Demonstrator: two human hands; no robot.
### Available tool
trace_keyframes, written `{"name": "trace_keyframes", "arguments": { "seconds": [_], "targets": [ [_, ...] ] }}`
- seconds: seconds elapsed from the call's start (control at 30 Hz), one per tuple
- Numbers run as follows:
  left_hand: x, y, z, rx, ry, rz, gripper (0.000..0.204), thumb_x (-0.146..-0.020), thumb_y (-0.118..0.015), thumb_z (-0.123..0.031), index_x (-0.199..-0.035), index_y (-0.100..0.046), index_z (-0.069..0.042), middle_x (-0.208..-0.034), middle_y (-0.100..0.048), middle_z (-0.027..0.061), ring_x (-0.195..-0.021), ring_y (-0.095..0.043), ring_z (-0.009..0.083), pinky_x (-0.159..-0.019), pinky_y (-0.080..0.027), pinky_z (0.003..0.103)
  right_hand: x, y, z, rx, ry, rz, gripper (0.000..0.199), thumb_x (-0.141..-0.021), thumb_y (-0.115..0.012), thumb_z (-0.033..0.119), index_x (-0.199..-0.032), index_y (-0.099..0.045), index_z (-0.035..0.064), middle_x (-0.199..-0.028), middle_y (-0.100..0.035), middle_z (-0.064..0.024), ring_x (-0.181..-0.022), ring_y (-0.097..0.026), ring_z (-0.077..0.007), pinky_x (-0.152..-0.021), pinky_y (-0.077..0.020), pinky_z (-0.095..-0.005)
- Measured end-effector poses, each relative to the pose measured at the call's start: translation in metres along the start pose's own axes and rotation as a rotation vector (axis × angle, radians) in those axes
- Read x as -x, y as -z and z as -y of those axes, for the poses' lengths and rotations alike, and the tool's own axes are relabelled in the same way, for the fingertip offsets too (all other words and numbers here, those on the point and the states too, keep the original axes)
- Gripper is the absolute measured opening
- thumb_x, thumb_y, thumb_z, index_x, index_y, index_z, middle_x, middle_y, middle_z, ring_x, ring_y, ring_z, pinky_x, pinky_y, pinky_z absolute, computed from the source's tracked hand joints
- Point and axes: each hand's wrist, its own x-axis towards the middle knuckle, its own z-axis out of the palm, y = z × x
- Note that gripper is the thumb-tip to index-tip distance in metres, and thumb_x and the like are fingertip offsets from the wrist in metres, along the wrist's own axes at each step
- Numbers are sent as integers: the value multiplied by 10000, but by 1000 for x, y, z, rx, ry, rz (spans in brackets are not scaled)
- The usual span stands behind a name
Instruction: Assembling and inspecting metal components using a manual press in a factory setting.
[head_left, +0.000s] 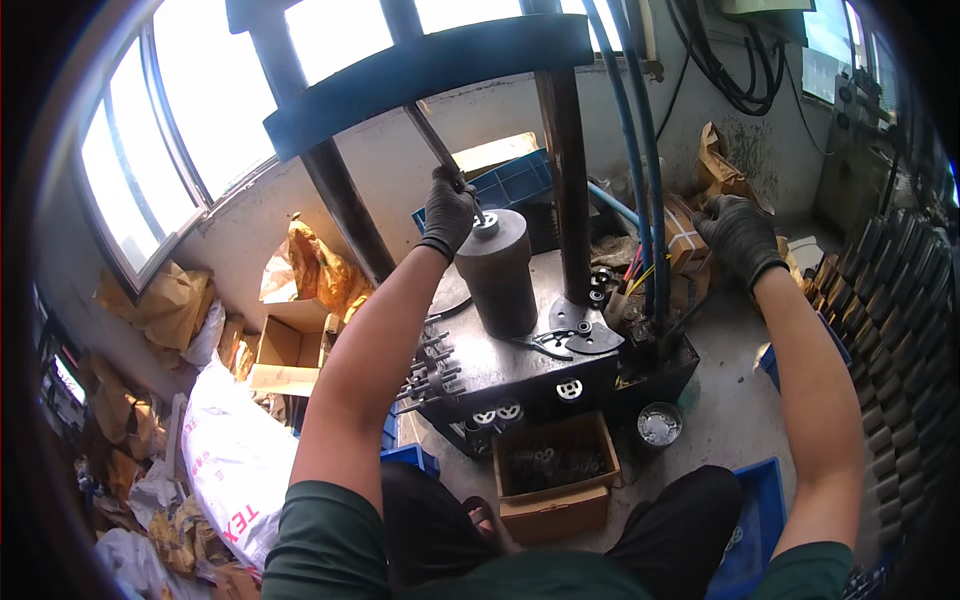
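L hand (449, 208), black glove, fingers wrapped round a thin metal rod (432, 140) just above the dark steel cylinder (497, 275), which stands upright near the bench (500, 365) back-left corner. R hand (738, 232), gloved, fingers curled, off the bench's right edge by cardboard packets (684, 240); can't tell if it holds anything. Cardboard box of parts (553, 474) on floor below front edge.

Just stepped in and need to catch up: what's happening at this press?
A seated person in dark gloves works at a small press. The left hand grips a slanted metal rod above a dark cylindrical block on the steel bed. The right hand reaches toward a cardboard packet beside the hoses. An open cardboard box of small metal parts sits between the knees.
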Motion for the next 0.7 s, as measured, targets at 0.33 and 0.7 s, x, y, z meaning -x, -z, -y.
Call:
{"name": "trace_keyframes", "arguments": {
  "seconds": [0.33,0.7],
  "targets": [
    [1,-5,-1,-272,-139,65,332,-886,-723,-109,-1165,-543,-108,-880,-686,143,-827,-683,328,-749,-521,444,41,5,-10,-21,96,-41,420,-900,-626,342,-1199,-699,55,-1076,-718,-202,-1044,-683,-352,-937,-526,-431],
    [15,-23,30,-186,-139,-53,258,-1008,-619,-265,-1051,-678,-17,-905,-712,189,-824,-683,343,-763,-520,420,201,9,-49,-34,348,585,447,-818,-634,298,-1178,-690,38,-1004,-713,-226,-923,-694,-388,-872,-550,-466]
  ]
}}
